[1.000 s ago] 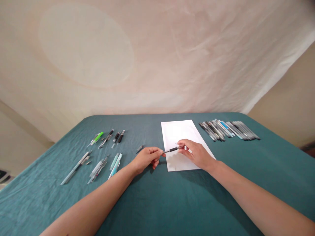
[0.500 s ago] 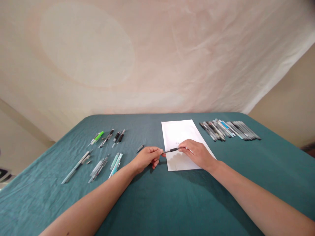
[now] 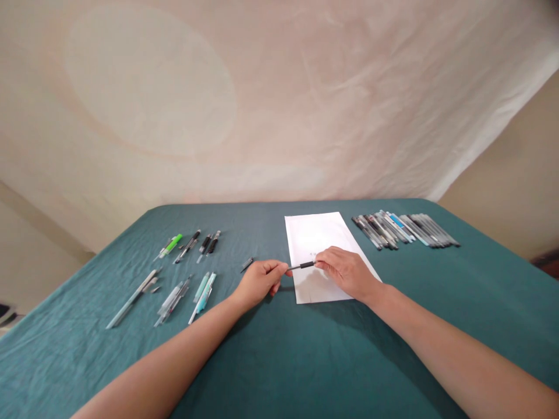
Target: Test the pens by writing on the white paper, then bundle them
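Note:
Between my two hands lies a slim pen (image 3: pixel 307 265) with a black grip section, held roughly level. My left hand (image 3: pixel 261 281) pinches its left end between thumb and fingers. At the other end, my right hand (image 3: pixel 343 269) has its fingertips closed on the pen. Beneath the right hand is a white sheet of paper (image 3: pixel 317 230) with small marks, partly hidden by that hand. A small dark pen part (image 3: pixel 247 265), perhaps a cap, rests on the cloth just beyond my left hand.
A row of pens (image 3: pixel 404 231) lies at the back right. On the left are pen parts in small groups: a green piece (image 3: pixel 173 242), black ones (image 3: pixel 213 242), light blue ones (image 3: pixel 203 297) and a long clear one (image 3: pixel 131 301). Green cloth (image 3: pixel 279 361) covers the table.
Both hands keep hold of the pen in nearly the same place. The right fingers look slightly more drawn together at its end. The view has shifted slightly.

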Tool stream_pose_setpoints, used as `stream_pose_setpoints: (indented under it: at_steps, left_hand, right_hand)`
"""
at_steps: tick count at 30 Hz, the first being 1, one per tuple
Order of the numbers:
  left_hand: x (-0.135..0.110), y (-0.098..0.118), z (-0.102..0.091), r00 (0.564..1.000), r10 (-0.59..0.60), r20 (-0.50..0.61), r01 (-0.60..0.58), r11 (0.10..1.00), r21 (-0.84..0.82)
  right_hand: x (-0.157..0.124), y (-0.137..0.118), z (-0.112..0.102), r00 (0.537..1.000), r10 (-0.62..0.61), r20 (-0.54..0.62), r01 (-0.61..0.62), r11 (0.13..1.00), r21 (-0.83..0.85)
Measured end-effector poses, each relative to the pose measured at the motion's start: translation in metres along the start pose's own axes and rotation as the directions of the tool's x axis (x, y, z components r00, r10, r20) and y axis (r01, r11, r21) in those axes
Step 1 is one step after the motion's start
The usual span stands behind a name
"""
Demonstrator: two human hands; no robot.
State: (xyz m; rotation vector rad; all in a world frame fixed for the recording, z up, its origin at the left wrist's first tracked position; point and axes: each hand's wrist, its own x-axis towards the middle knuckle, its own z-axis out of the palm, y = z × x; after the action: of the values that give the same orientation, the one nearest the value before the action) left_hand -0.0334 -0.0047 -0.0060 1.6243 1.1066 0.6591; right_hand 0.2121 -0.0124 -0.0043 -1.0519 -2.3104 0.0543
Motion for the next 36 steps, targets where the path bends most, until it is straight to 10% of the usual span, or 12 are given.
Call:
stream_pose_setpoints:
  at_steps: [10,18,30,36]
  left_hand:
    - [-0.01,0.019,-0.017,0.887,-0.137,0.442,0.3,0.897,-0.324]
    - [-0.011,0.022,-0.001,0.958,-0.058,0.279,0.148,0.938,-0.312]
    - [-0.017,0.031,0.01,0.955,0.298,-0.014,-0.276,0.899,0.339]
    - [-0.012,0.02,0.005,0.992,0.113,0.062,-0.121,0.982,0.145]
  right_hand:
    - [0.002,0.0,-0.007,0.997,-0.073,0.034,0.073,0.997,0.016]
    - [0.004,-0.006,-0.016,0.997,0.044,0.056,-0.053,0.985,0.162]
    - [0.007,-0.01,-0.022,0.979,0.115,0.166,-0.16,0.943,0.291]
    - [0.004,0.003,-0.016,0.99,0.117,0.077,-0.13,0.973,0.191]
